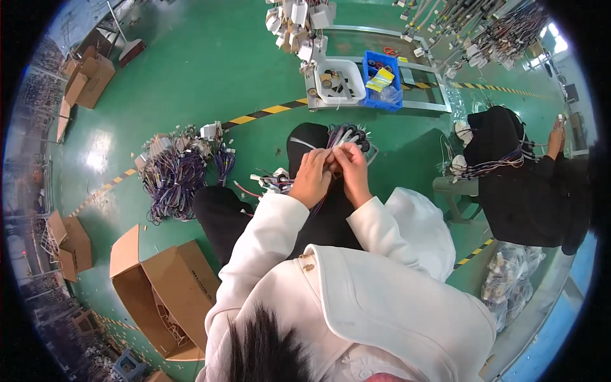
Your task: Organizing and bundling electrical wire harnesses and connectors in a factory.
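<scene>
Over my lap, my left hand (312, 178) and my right hand (352, 170) meet at the fingertips. Both are closed on a wire harness (347, 135), a coiled bundle of grey, white and dark wires that bulges out just beyond my fingers. My right thumb and fingers pinch at its near side; exactly what lies between the fingertips is too small to make out. More wires with white connectors (275, 181) lie across my leg beside the left wrist, and a red wire sticks out of them.
A large pile of wire harnesses (175, 169) lies on the green floor at left, above an open cardboard box (162, 293). Ahead, a white bin (338, 97) and a blue crate (372, 102) sit on a metal frame. At right sits a co-worker in black (525, 197) with wires.
</scene>
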Action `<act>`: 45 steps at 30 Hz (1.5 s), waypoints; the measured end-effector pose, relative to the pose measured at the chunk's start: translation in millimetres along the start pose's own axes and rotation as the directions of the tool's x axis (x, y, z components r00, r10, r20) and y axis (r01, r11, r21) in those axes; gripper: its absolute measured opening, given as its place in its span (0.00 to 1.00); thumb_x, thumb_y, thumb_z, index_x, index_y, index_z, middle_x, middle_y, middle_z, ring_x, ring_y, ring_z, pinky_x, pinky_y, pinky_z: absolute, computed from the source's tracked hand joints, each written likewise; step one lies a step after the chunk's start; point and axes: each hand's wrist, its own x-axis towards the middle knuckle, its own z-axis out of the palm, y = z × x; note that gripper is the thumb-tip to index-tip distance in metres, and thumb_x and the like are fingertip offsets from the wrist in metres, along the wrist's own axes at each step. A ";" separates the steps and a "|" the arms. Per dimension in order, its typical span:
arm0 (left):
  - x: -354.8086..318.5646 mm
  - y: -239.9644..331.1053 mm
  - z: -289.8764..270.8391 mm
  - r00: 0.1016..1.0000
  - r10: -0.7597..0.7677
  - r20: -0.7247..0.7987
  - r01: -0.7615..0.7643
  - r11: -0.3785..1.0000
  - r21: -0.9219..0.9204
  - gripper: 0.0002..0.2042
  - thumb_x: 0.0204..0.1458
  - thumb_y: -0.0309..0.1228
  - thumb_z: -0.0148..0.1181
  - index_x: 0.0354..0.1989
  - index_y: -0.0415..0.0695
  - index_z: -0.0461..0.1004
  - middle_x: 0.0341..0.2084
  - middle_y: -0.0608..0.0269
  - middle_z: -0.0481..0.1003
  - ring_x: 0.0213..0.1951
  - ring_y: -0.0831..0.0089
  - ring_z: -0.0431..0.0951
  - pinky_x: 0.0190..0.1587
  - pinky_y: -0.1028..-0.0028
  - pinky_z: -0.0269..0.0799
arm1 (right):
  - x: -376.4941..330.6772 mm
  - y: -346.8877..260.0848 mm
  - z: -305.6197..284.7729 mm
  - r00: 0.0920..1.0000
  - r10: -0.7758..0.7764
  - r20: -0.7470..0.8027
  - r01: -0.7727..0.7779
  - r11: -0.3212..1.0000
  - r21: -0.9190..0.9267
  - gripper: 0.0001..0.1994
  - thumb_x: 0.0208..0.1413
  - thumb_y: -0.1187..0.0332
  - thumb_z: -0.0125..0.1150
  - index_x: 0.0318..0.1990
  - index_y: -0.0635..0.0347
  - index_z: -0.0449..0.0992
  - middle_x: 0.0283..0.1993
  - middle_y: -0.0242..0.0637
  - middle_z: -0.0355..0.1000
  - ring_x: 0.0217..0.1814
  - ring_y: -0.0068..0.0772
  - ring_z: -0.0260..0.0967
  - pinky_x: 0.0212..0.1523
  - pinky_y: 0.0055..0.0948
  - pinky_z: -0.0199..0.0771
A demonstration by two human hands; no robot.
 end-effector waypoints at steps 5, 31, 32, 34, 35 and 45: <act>-8.3 -0.2 -4.7 0.926 -0.361 -0.115 0.323 0.910 -0.259 0.09 0.55 0.23 0.52 0.42 0.35 0.75 0.36 0.49 0.77 0.39 0.57 0.78 0.44 0.69 0.71 | -0.2 2.1 5.7 0.999 -0.036 0.005 0.036 0.997 0.061 0.06 0.60 0.67 0.57 0.37 0.57 0.69 0.29 0.31 0.73 0.25 0.18 0.66 0.29 0.18 0.68; -6.0 -27.8 -26.7 0.918 -0.288 0.272 0.383 0.821 -0.424 0.06 0.53 0.24 0.58 0.35 0.36 0.78 0.28 0.66 0.79 0.33 0.81 0.73 0.38 0.76 0.71 | -3.8 -46.1 40.9 0.588 -0.580 0.564 0.739 0.101 -0.667 0.03 0.49 0.65 0.61 0.29 0.50 0.74 0.41 0.29 0.69 0.44 0.36 0.65 0.46 0.39 0.58; -3.1 -26.8 -24.0 0.924 -0.269 0.272 0.371 0.802 -0.469 0.05 0.53 0.22 0.57 0.34 0.36 0.78 0.27 0.64 0.79 0.32 0.80 0.74 0.37 0.76 0.71 | -4.5 -46.5 36.5 0.626 -0.538 0.564 0.716 0.110 -0.689 0.04 0.50 0.63 0.61 0.30 0.50 0.76 0.41 0.27 0.69 0.45 0.34 0.66 0.48 0.38 0.57; 4.3 -0.9 -26.4 0.933 -0.267 0.242 0.350 0.831 -0.433 0.05 0.54 0.23 0.56 0.32 0.36 0.79 0.26 0.65 0.78 0.30 0.81 0.73 0.36 0.76 0.70 | -11.2 -46.9 23.2 0.679 -0.487 0.550 0.670 0.104 -0.735 0.07 0.54 0.61 0.59 0.35 0.50 0.78 0.38 0.27 0.71 0.44 0.32 0.68 0.48 0.36 0.58; 7.4 -0.6 -22.9 0.915 -0.290 0.279 0.393 0.795 -0.463 0.06 0.54 0.24 0.56 0.32 0.37 0.79 0.25 0.66 0.78 0.29 0.81 0.73 0.35 0.77 0.69 | -12.8 -48.4 15.9 0.722 -0.452 0.523 0.652 0.192 -0.734 0.07 0.54 0.62 0.58 0.36 0.51 0.79 0.37 0.28 0.72 0.43 0.33 0.69 0.46 0.35 0.60; 21.3 -11.4 -50.6 0.806 -0.226 0.548 0.533 0.679 -0.504 0.09 0.52 0.28 0.62 0.39 0.37 0.80 0.31 0.63 0.80 0.33 0.80 0.76 0.40 0.78 0.71 | -54.3 -40.0 3.7 0.706 -0.420 0.571 0.643 0.040 -0.765 0.07 0.53 0.64 0.58 0.28 0.55 0.74 0.28 0.33 0.70 0.33 0.39 0.69 0.36 0.39 0.64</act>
